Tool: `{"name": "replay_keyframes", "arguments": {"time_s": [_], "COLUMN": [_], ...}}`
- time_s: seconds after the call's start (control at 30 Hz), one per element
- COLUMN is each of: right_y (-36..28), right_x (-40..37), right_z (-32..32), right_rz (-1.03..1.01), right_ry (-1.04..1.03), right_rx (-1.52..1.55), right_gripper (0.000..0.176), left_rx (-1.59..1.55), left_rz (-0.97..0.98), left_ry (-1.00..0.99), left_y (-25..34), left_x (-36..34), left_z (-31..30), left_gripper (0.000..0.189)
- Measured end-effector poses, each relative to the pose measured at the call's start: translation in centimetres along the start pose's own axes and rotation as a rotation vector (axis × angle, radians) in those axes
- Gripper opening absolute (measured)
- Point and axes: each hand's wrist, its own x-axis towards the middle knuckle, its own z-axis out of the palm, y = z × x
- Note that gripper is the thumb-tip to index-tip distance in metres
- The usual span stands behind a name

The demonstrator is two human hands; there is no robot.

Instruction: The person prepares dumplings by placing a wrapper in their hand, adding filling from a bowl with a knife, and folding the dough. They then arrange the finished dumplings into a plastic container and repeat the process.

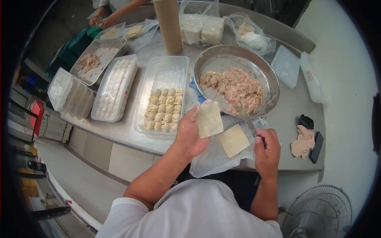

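Note:
On my left hand (190,131) lies a square dumpling wrapper (210,119), held up beside the meat bowl. My right hand (267,150) grips the handle of a flat metal spreader (248,120), whose tip reaches into the minced meat filling (242,89). That filling sits in a wide round steel bowl (274,75). Between my hands a stack of square wrappers (233,140) rests on a plastic sheet (204,164). To the left, a clear plastic container (164,69) holds rows of folded dumplings (162,109).
A lidded container (115,89) and a metal tray with some filling (93,59) stand left. A brown cardboard tube (168,27) rises behind. Bagged blocks (202,29) lie at the back. Plastic lids (285,65), a cloth (303,142) and a phone (316,147) lie right. Another person's hands (105,20) show top left.

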Motion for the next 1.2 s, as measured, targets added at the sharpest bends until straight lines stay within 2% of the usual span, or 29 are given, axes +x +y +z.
{"name": "replay_keyframes", "arguments": {"time_s": [0.07,0.17,0.23,0.27,0.33,0.37,0.43,0.53,0.67,0.77,0.83,0.97,1.03,1.17,1.2], "right_y": [-0.7,-1.1,-1.2,-1.1,-0.8,-0.9,-1.4,-2.1,-1.0,-1.4,-1.6,-2.0,-1.0,-1.0,-0.7], "right_x": [-0.3,-0.5,-0.5,-0.6,-0.8,-0.8,-0.8,-0.7,-0.4,0.1,-0.1,1.3,2.4,4.4,5.1], "right_z": [0.5,1.6,2.4,2.2,1.3,0.6,-0.7,-0.3,1.2,0.7,0.2,0.8,0.9,0.5,0.2], "right_rz": [0.012,-0.078,-0.188,-0.189,-0.155,-0.154,-0.156,-0.173,-0.231,-0.194,-0.204,-0.255,-0.251,-0.303,-0.293], "right_ry": [0.01,-0.024,-0.026,-0.027,-0.113,-0.114,-0.104,-0.026,-0.068,-0.093,-0.055,-0.058,-0.048,-0.042,-0.019], "right_rx": [0.015,0.017,-0.191,-0.191,-0.291,-0.288,-0.351,-0.243,-0.324,-0.358,-0.321,-0.228,-0.378,-0.417,-0.521], "right_gripper": [0.018,0.02,0.025,0.025,0.03,0.03,0.032,0.031,0.031,0.032,0.033,0.031,0.031,0.028,0.026], "left_rx": [-0.062,-0.092,-0.171,-0.172,-0.08,-0.078,0.031,0.073,0.047,0.036,0.051,0.028,-0.011,-0.005,-0.011], "left_rz": [0.014,0.029,0.024,0.025,0.05,0.05,0.203,0.188,0.145,0.179,0.313,0.307,0.28,0.288,0.311], "left_ry": [0.011,-0.069,-0.196,-0.195,0.05,0.052,0.106,0.03,-0.015,0.074,0.054,0.017,-0.087,-0.05,-0.028], "left_y": [0.2,0.1,0.4,0.5,0.7,0.7,0.3,0.2,-0.3,0.2,0.3,0.5,0.4,1.5,1.7], "left_x": [0.2,0.3,0.2,0.4,0.8,0.9,1.2,1.1,0.8,1.2,1.1,1.0,1.1,1.4,1.3], "left_z": [0.8,2.1,2.2,2.2,2.2,1.9,1.4,1.9,2.6,2.4,2.3,2.9,2.7,1.8,1.7], "left_gripper": [0.046,0.045,0.046,0.046,0.049,0.049,0.049,0.049,0.047,0.046,0.045,0.046,0.046,0.048,0.049]}}
